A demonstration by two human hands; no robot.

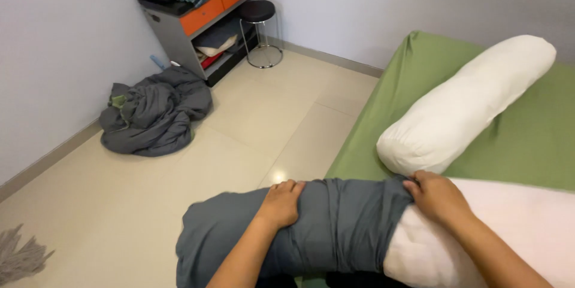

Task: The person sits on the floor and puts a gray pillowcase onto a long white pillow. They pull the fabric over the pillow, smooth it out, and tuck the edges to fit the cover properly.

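- Nearest, a long white bolster [515,228] lies across the bottom of the view, its left half inside a dark grey cover [335,222] of soft, wrinkled cloth; the cover's empty end sags limp at the lower left, and the bolster's right end is cut off by the frame edge.
- The left hand [280,203] lies palm down on the covered part, fingers curled over the top of the cloth and pressing it rather than gripping it.
- The right hand [437,197] is closed on the cover's bunched rim, where grey cloth meets bare white filling, pinching the fabric with its fingertips.
- Just beyond, a second white bolster [467,105], plump and smooth, rests slantwise and bare on the bed [533,138], whose green sheet is stretched fairly flat with a few creases at its corner.
- The floor [263,120] is pale glossy tile with a lamp glare near the bed's edge; a grey stringy mop head [21,258] shows at the lower left, partly cut off.
- Farther off, a crumpled grey blanket heap [154,114] sits by the left wall.
- In the far corner stands a grey cabinet with orange drawers [203,15], its top crowded with small items too small to make out, and a round black stool [259,15] on chrome legs beside it.
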